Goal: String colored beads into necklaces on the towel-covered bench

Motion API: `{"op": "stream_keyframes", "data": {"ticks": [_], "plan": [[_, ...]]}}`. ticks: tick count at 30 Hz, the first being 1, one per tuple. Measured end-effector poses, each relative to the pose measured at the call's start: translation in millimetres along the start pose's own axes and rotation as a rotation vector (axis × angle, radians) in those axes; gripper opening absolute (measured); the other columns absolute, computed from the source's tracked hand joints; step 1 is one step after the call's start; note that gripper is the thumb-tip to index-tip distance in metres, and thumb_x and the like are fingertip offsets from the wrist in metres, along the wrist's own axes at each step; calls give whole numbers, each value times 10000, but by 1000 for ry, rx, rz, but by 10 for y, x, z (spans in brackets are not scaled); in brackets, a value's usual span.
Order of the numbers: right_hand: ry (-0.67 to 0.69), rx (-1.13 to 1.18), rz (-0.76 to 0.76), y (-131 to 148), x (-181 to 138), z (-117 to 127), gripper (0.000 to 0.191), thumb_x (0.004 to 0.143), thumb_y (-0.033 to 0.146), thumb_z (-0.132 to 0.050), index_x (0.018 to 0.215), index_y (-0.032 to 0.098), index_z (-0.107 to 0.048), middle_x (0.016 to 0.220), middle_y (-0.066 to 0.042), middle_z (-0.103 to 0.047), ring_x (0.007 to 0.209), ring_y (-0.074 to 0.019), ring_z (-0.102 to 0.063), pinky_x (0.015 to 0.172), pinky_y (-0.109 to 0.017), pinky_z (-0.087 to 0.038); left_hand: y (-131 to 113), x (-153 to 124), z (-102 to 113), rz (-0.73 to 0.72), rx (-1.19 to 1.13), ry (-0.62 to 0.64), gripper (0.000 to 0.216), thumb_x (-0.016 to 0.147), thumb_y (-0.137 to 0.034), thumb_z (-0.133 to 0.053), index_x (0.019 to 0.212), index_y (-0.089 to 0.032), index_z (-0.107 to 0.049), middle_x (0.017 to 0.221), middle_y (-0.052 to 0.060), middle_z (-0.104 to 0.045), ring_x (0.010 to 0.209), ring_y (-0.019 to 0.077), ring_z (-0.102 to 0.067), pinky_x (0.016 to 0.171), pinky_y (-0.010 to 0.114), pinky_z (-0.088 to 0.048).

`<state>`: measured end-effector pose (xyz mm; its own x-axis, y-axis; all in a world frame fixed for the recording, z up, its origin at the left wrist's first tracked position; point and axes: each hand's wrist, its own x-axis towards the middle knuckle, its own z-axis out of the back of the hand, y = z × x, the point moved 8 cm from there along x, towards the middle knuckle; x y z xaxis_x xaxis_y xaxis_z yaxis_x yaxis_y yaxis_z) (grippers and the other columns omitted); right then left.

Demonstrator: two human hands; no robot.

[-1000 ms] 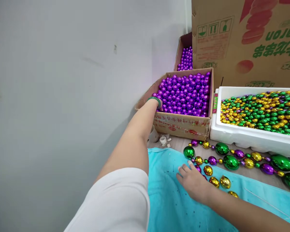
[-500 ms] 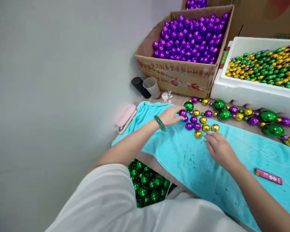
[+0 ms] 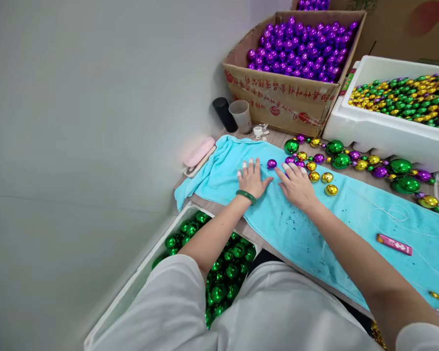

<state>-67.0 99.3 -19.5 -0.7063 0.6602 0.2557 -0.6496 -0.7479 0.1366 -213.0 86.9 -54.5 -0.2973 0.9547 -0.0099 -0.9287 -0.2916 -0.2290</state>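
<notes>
My left hand (image 3: 251, 179) lies flat and open on a turquoise towel (image 3: 314, 219), with taped fingertips and a green bangle on the wrist. A loose purple bead (image 3: 271, 164) rests just beyond its thumb. My right hand (image 3: 297, 183) lies flat beside it, fingers spread over a small cluster of purple and gold beads (image 3: 316, 173). A strung row of green, gold and purple beads (image 3: 354, 161) runs along the towel's far edge.
A cardboard box of purple beads (image 3: 289, 100) and a white foam box of mixed beads (image 3: 380, 131) stand behind. A foam box of green beads (image 3: 219, 265) sits below the table edge. A black cylinder (image 3: 224, 113), a cup (image 3: 240, 115), a pink case (image 3: 198, 151) and a pink lighter (image 3: 394, 244) lie around.
My left hand came back from the purple bead box, set a purple bead on the towel and flattened. My right hand slid over the loose beads. The view tilted downward.
</notes>
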Motion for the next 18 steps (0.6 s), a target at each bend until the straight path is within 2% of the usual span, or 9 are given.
{"op": "stream_keyframes", "data": {"ticks": [2, 4, 6, 8, 10, 12, 15, 18], "plan": [[56, -31, 109, 124, 269, -148, 484, 966, 305, -334, 1443, 237, -383, 1506, -104, -355, 1357, -327, -287, 1074, -539, -230, 283, -196, -20, 125, 42, 18, 866, 851, -652, -384, 1517, -159, -131, 1570, 170, -190, 1434, 410, -143, 1087, 654, -202], [119, -53, 194, 217, 465, -315, 482, 966, 308, -327, 1441, 249, -382, 1526, -101, -322, 1360, -340, -272, 1064, -574, -215, 521, -355, -53, 187, 64, 56, 863, 848, -674, -351, 1516, -170, -141, 1574, 165, -179, 1433, 413, -140, 1073, 674, -200], [154, -77, 218, 239, 589, -441, 471, 959, 322, -345, 1414, 227, -421, 1513, -125, -337, 1347, -351, -286, 1053, -598, -209, 670, -452, -81, 170, 72, 91, 848, 844, -684, -352, 1511, -190, -175, 1573, 151, -190, 1433, 405, -147, 1078, 673, -187], [151, -109, 179, 184, 647, -498, 444, 952, 337, -363, 1345, 179, -497, 1470, -159, -390, 1324, -364, -313, 1044, -617, -206, 751, -495, -85, 122, 72, 108, 828, 842, -684, -367, 1503, -213, -208, 1574, 136, -200, 1433, 401, -151, 1085, 669, -171], [130, -135, 127, 102, 631, -491, 426, 944, 336, -380, 1287, 140, -539, 1431, -182, -426, 1300, -373, -342, 1034, -626, -217, 793, -514, -63, 80, 59, 117, 800, 847, -670, -384, 1495, -225, -236, 1570, 133, -214, 1431, 401, -156, 1088, 663, -170], [108, -137, 113, 55, 542, -438, 438, 930, 328, -405, 1303, 128, -518, 1432, -194, -417, 1284, -376, -359, 1020, -629, -239, 834, -549, 4, 45, 34, 113, 760, 858, -630, -420, 1481, -218, -277, 1555, 146, -248, 1424, 398, -180, 1092, 649, -178], [58, -89, 133, 64, 326, -281, 477, 912, 343, -436, 1338, 133, -481, 1449, -210, -382, 1292, -382, -348, 1013, -635, -252, 991, -730, 233, -16, -15, -7, 663, 875, -540, -475, 1429, -190, -374, 1495, 165, -347, 1389, 360, -273, 1108, 588, -217], [11, 9, 150, 145, 81, -115, 452, 901, 367, -454, 1273, 126, -537, 1418, -215, -403, 1277, -383, -373, 992, -594, -322, 1383, -1205, 440, 39, -76, -240, 509, 912, -473, -439, 1310, -161, -496, 1334, 152, -496, 1272, 290, -418, 1078, 489, -322]]}}
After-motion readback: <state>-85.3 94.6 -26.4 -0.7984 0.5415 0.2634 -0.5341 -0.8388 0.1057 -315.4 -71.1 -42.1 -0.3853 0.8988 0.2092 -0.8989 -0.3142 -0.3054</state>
